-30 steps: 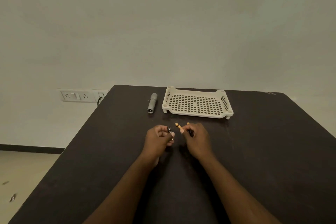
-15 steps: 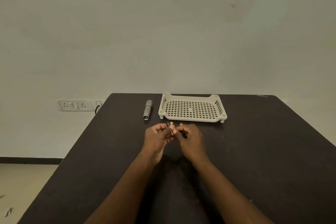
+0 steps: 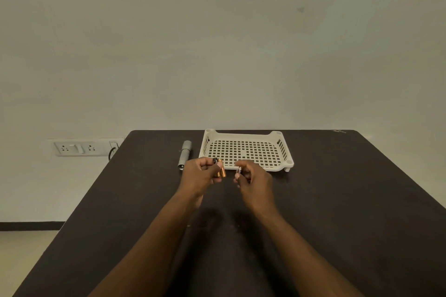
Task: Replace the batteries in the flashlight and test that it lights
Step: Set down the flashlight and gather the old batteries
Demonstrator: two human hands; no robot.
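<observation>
The fingers (image 3: 205,168) of the left hand (image 3: 196,179) are curled around two batteries (image 3: 220,169), copper-coloured with dark ends, held side by side with their copper ends pointing down and toward the right hand. The right hand (image 3: 254,182) pinches a third battery (image 3: 239,171) between thumb and forefinger; only its pale end shows, the rest is hidden by the fingers. The two hands are near each other but apart, raised just above the table (image 3: 337,200), and in the picture they overlap the front edge of the tray (image 3: 284,164).

The flashlight (image 3: 184,155), a grey metal cylinder, lies on the table just left of the tray and beyond the left hand. It lies lengthwise away from the person, one end toward the wall and the other close to the left knuckles. Whether it is open or capped cannot be told. The tray is white plastic with a perforated floor and low slotted walls, standing on short feet near the far edge of the table. On the wall to the left is a socket plate (image 3: 84,147) with a dark cable (image 3: 111,152) plugged in.
</observation>
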